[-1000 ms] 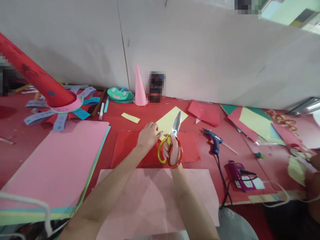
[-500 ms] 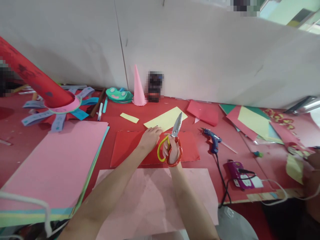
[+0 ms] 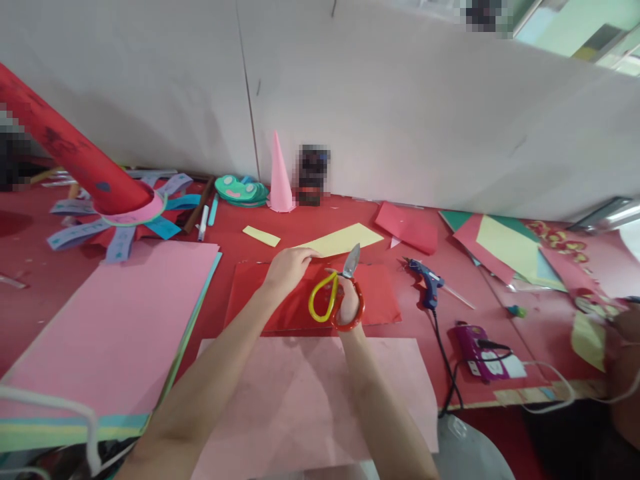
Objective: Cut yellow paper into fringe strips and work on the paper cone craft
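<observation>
Yellow paper: the yellow paper lies at the far edge of the red board, on the worktop, with a small yellow strip just left of it.
Left hand: the left hand reaches across the board, fingertips at the paper's near edge; from here I can't tell whether its grip pinches that edge or only presses on it.
Right hand: the right hand has its grip closed around the scissors at the red loop; the yellow loop looks unfilled, the blades together, pointing away.
Blade risk: the tips stand close to the paper and not far from the left fingers; a careless swing could, I'd judge, nick a finger or the paper.
Paper risk: with so little of it under the fingers, it might skid or crease if tugged.
Glue gun: the glue gun lies to the right; a sleeve or elbow catching its cable could drag it. Whether it's hot, I can't say.
Hard to see: most right fingers hide behind the handles; the left thumb is unclear; another person's arm is cut off at right.
</observation>
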`<state>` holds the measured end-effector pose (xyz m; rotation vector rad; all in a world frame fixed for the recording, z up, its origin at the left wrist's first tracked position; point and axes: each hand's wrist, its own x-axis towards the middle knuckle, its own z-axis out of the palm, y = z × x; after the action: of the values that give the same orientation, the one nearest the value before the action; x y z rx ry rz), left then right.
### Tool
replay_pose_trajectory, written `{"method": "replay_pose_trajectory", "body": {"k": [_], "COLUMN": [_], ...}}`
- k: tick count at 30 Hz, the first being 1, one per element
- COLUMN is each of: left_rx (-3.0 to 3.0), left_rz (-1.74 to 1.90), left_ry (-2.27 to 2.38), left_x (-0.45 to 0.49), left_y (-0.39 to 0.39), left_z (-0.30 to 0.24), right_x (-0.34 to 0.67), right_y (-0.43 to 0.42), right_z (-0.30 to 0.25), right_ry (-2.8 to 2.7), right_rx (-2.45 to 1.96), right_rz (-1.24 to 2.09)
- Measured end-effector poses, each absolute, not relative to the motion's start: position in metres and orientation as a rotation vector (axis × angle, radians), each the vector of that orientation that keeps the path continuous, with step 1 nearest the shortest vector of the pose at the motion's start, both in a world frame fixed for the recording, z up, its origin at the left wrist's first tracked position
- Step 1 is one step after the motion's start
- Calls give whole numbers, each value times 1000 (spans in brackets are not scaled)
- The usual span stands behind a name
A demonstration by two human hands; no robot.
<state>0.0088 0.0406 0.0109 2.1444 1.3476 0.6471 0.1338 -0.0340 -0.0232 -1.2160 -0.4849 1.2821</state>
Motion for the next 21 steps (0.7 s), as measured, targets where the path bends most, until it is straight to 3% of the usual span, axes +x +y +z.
{"method": "replay_pose_trajectory", "body": {"k": [4,13,21], "left_rx": [2139,2162,1986], "left_rz": [619,552,848], "left_ry": [1247,1083,1511], "left_x": [2,-1,1], "left_y": [43,44,47], "left_z": [17,18,10], "right_x": [132,134,136], "right_y": [-34,-30,-30], "right_z": [-25,-35,-38], "right_ry": [-507,-388,-275], "right_rx": [-1182,-1221,-1267], "right_rz": [1136,1147,1095]}}
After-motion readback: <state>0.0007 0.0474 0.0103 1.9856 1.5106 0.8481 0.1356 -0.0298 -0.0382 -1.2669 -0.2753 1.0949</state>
